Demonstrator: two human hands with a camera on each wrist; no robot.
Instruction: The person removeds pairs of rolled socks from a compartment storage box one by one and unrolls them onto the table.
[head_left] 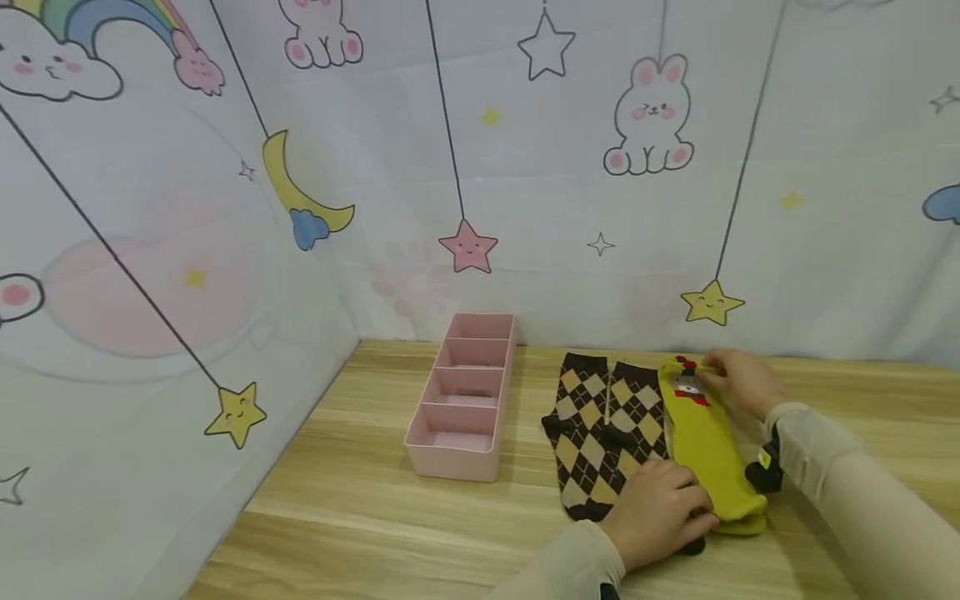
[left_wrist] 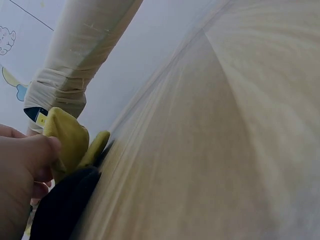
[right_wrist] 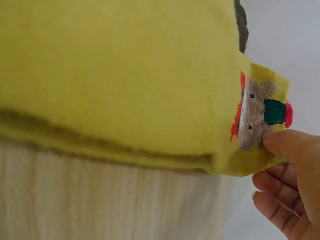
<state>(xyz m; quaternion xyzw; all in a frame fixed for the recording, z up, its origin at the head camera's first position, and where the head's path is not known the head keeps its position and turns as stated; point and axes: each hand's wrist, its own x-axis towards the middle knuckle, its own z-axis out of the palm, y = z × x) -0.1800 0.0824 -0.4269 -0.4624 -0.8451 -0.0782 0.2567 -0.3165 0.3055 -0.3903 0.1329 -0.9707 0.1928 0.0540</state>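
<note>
A yellow sock (head_left: 701,450) with a bear patch near its cuff lies lengthwise, a second yellow layer showing under its toe end. My right hand (head_left: 742,382) pinches the cuff edge beside the bear patch (right_wrist: 257,112), thumb on top. At the near end, my left hand (head_left: 656,512) pinches the yellow toe (left_wrist: 67,140) between thumb and fingers. Left of the yellow sock are two dark argyle socks (head_left: 581,433) lying side by side. The right-hand argyle sock (head_left: 637,404) is partly covered by my left hand and the yellow sock; its dark toe (left_wrist: 65,205) shows below the hand.
A pink divided box (head_left: 457,462) with several compartments stands left of the socks on the wooden table (head_left: 337,492). Behind the table hangs a white cloth (head_left: 540,183) printed with rabbits and stars, which also runs along the left side.
</note>
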